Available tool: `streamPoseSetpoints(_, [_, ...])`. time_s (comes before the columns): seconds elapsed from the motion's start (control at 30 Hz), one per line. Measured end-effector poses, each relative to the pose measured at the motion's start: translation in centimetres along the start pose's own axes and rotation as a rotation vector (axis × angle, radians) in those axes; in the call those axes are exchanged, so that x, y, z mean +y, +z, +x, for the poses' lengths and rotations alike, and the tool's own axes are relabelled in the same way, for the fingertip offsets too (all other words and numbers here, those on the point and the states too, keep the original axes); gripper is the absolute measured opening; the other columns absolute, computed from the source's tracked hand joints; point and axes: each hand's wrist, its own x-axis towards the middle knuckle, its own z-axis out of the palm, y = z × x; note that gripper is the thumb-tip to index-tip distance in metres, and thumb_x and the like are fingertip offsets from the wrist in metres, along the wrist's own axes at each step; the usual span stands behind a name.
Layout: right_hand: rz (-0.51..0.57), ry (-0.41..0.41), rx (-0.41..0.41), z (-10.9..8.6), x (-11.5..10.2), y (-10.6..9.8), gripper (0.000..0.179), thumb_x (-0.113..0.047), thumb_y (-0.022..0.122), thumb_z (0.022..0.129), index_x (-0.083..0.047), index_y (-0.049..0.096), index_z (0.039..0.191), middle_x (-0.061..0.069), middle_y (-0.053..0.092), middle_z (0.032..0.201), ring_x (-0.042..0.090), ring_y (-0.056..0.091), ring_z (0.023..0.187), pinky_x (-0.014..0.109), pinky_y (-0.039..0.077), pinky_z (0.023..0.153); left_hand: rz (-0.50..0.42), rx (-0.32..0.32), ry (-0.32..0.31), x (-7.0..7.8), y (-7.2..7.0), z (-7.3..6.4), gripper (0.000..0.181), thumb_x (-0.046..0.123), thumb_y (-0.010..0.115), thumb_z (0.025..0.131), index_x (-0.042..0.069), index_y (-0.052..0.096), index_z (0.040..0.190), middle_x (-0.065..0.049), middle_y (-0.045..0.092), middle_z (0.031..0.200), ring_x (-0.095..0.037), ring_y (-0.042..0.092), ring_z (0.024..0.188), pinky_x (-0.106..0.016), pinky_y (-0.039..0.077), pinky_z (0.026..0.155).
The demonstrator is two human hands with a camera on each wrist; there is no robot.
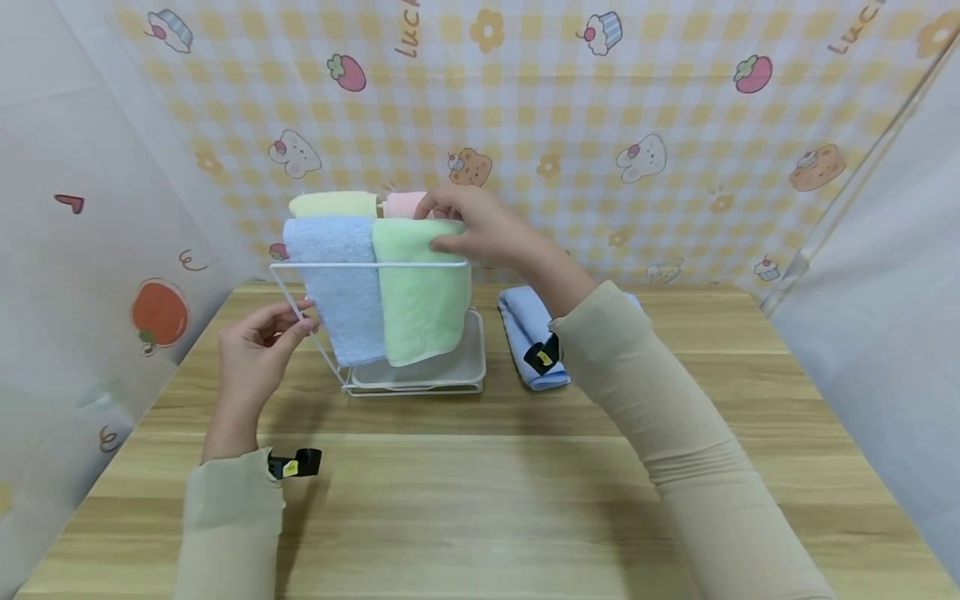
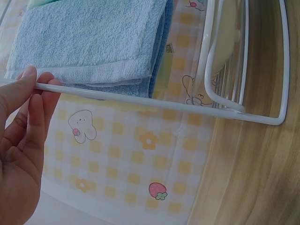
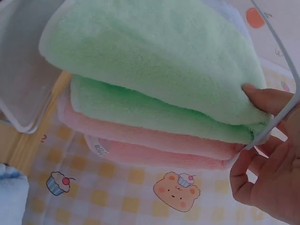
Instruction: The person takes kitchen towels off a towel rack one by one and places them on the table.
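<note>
A white wire towel rack (image 1: 405,265) stands on the table. My left hand (image 1: 258,346) pinches its left side bar between thumb and fingers. Over the rack's upper front part hang a blue towel (image 1: 333,292) and, beside it on the right, a light green towel (image 1: 423,300). My right hand (image 1: 480,221) grips the green towel at its top right corner, thumb in front and fingers behind. In the right wrist view, a pink towel (image 3: 140,147) hangs right behind the green one. A yellow towel (image 1: 333,202) shows behind the blue towel.
A white tray (image 1: 471,358) sits in the rack's base. To the right, a folded blue cloth (image 1: 525,325) lies on the wooden table (image 1: 450,517), partly hidden by my right forearm. A checked, printed curtain (image 1: 540,108) closes off the back.
</note>
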Motion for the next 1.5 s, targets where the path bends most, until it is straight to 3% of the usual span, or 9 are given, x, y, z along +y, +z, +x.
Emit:
streamPoseSetpoints(0.07, [-0.047,-0.011,0.012,-0.1,-0.2,0.1,0.029,-0.01,0.07,0.092,-0.01,0.064,0.121,0.007,0.063,0.122,0.021,0.054,0.112,0.036,0.043,0.103,0.004,0.003,-0.006,0.0,-0.1,-0.1,0.021,-0.001,0.072,0.088,-0.007,0.072,0.108,0.017,0.073,0.078,0.002,0.067,0.071,-0.01,0.051,0.064])
streamPoseSetpoints(0.2, [-0.138,-0.055,0.044,-0.3,-0.6,0.2,0.028,-0.01,0.071,0.092,-0.01,0.065,0.12,0.007,0.064,0.118,0.02,0.054,0.109,0.035,0.044,0.101,0.001,0.012,-0.006,0.1,-0.2,0.0,0.022,-0.002,0.072,0.087,-0.006,0.073,0.108,0.022,0.071,0.077,0.004,0.067,0.07,-0.009,0.051,0.064])
streamPoseSetpoints(0.37, [-0.158,-0.141,0.106,-0.5,-0.6,0.3,0.026,-0.005,0.07,0.091,-0.007,0.068,0.117,0.008,0.067,0.113,0.021,0.055,0.101,0.032,0.047,0.096,0.011,0.018,-0.009,0.2,-0.1,0.1,0.021,-0.002,0.072,0.087,-0.005,0.073,0.108,0.022,0.071,0.077,0.003,0.068,0.07,-0.009,0.051,0.063])
streamPoseSetpoints(0.53, [-0.12,-0.196,0.159,-0.8,-0.3,0.4,0.025,-0.002,0.07,0.09,-0.005,0.069,0.115,0.008,0.069,0.108,0.02,0.056,0.097,0.029,0.048,0.092,0.02,0.027,-0.013,0.3,-0.1,0.1,0.021,0.0,0.071,0.088,-0.003,0.074,0.109,0.008,0.075,0.079,0.002,0.068,0.071,-0.01,0.052,0.064])
streamPoseSetpoints(0.73, [-0.085,-0.213,0.222,-1.1,-0.1,0.5,0.024,-0.002,0.07,0.09,-0.005,0.07,0.114,0.008,0.065,0.098,0.019,0.053,0.094,0.027,0.045,0.088,0.023,0.028,-0.002,0.3,0.0,0.2,0.021,0.001,0.071,0.089,-0.004,0.073,0.109,0.021,0.072,0.078,0.006,0.067,0.071,-0.01,0.051,0.064])
streamPoseSetpoints(0.93, [-0.033,-0.22,0.292,-1.2,0.1,0.6,0.024,-0.002,0.072,0.088,-0.005,0.071,0.112,0.009,0.063,0.095,0.019,0.052,0.092,0.027,0.045,0.087,0.034,0.037,0.009,0.3,0.1,0.3,0.02,0.003,0.072,0.089,-0.002,0.074,0.108,0.001,0.076,0.081,0.004,0.067,0.071,-0.01,0.051,0.063])
streamPoseSetpoints(1.17, [0.04,-0.224,0.392,-1.7,0.7,1.3,0.023,-0.004,0.074,0.088,-0.007,0.073,0.111,0.007,0.066,0.096,0.016,0.054,0.09,0.026,0.046,0.087,0.013,0.027,-0.012,0.1,0.2,0.1,0.02,0.001,0.071,0.089,-0.004,0.073,0.109,0.021,0.071,0.076,0.003,0.067,0.071,-0.01,0.051,0.062])
streamPoseSetpoints(1.3, [0.058,-0.263,0.453,-1.8,1.0,1.6,0.022,-0.003,0.073,0.088,-0.004,0.073,0.109,0.009,0.07,0.105,0.017,0.057,0.091,0.026,0.047,0.085,0.012,0.023,-0.01,0.0,0.3,0.0,0.02,0.0,0.071,0.089,-0.005,0.073,0.109,0.02,0.071,0.076,0.002,0.068,0.071,-0.01,0.051,0.063])
streamPoseSetpoints(1.5, [0.135,-0.317,0.512,-1.8,1.3,1.9,0.021,0.0,0.073,0.087,0.0,0.072,0.108,0.014,0.07,0.104,0.019,0.058,0.088,0.024,0.048,0.078,0.038,0.023,-0.009,0.0,0.1,0.0,0.02,0.002,0.071,0.089,-0.005,0.073,0.108,0.015,0.072,0.076,0.004,0.066,0.07,-0.009,0.05,0.062])
